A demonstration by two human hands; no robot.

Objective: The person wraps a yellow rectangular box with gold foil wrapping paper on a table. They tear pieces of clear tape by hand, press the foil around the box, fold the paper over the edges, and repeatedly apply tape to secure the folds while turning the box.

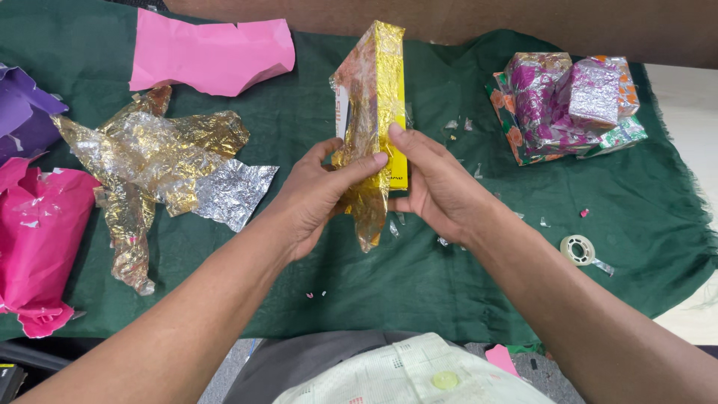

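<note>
I see both hands raised over the middle of the green cloth (449,284), gripping one flat box in gold foil (372,112) held on edge, its long side running away from me. Left hand (318,198): fingers curled round the near left face, thumb lying across the foil. Right hand (441,187): closed on the near right face, fingers pressing the wrap against the box. Loose foil hangs below the grip. Left: crumpled gold and silver foil (161,161), pink paper (213,52) beyond it. Far right: stack of wrapped parcels (565,101). Near right: tape roll (577,249) lying flat, well apart from the hands.
</note>
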